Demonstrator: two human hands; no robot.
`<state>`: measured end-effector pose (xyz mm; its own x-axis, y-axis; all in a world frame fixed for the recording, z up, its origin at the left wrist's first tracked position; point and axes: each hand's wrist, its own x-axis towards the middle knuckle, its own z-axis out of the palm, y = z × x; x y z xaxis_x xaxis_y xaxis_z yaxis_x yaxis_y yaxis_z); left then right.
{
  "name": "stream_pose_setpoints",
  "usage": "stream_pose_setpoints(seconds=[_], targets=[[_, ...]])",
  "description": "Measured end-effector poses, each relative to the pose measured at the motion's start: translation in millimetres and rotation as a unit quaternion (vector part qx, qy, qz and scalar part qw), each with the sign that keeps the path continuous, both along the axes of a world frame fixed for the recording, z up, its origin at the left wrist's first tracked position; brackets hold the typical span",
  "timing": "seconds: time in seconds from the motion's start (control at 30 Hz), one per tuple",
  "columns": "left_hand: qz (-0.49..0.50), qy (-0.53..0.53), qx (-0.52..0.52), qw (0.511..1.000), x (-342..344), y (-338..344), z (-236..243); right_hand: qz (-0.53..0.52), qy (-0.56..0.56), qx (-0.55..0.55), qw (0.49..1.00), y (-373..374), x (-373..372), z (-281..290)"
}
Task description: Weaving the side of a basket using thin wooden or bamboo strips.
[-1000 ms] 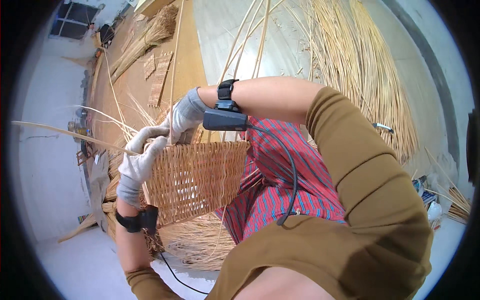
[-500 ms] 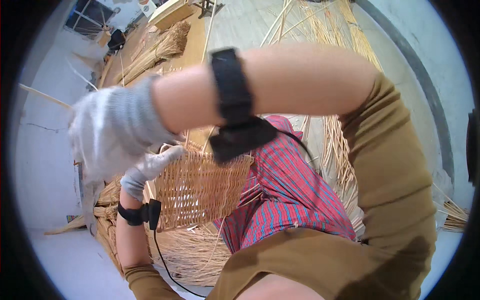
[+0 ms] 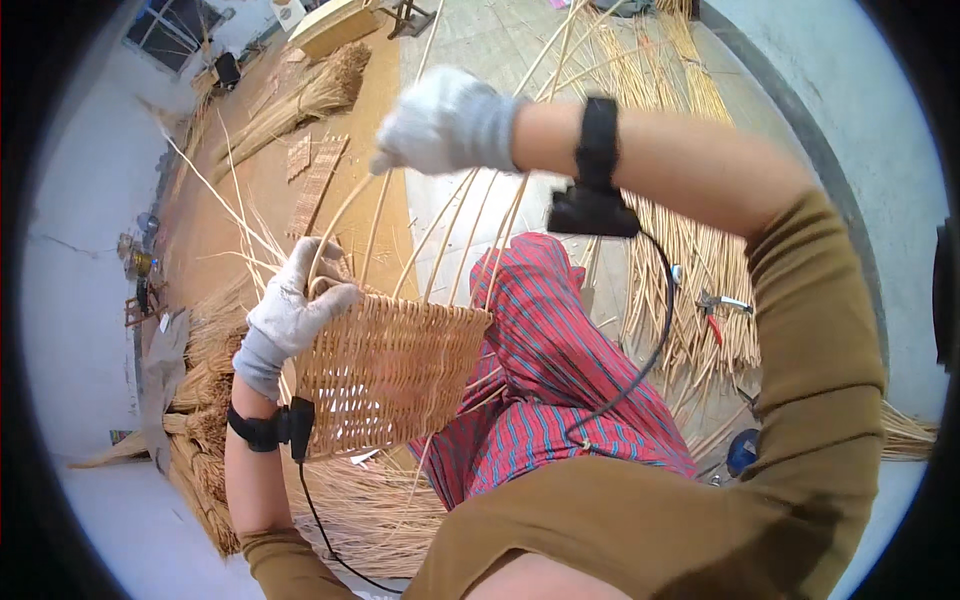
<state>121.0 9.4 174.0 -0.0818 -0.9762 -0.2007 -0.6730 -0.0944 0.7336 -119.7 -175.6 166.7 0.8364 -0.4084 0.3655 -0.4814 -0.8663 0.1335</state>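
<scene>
A woven wicker basket is tilted in front of me, its open weave facing me and several long rods standing up from its rim. My left hand, in a whitish knit glove, is closed around the basket's upper left corner. Above the rim, my gloved right hand is closed, its fingers pinching a pale wicker rod. That rod curves down from the right fingertips to the left hand. Where it enters the weave is hidden by the left fingers. Dark straps with small devices and cables circle both wrists.
Red checked cloth covers my legs. Loose rods lie at right, with red-handled pliers on them. Bundles of wicker rest at left; a thick bundle lies at the far left. A blue round object sits low at right.
My right hand has swung from the far left across to above the basket, and the rod in it now shows as a curve. My left hand keeps its hold on the basket corner.
</scene>
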Motion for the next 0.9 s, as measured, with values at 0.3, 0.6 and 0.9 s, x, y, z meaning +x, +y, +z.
stream_pose_setpoints(seconds=[0.3,0.6,0.9], targets=[[-0.033,-0.091,-0.014,0.995,8.0,-3.8,-3.7,-0.077,-0.208,0.432,0.874,152.2,21.8,-153.9],[0.02,-0.385,0.054,0.921,-29.6,-14.6,22.9,-0.057,-0.293,0.459,0.837,173.4,41.8,-173.9],[-0.207,-0.549,0.21,0.782,-47.8,-56.9,20.7,-0.074,-0.241,0.455,0.854,185.8,39.4,-187.3]])
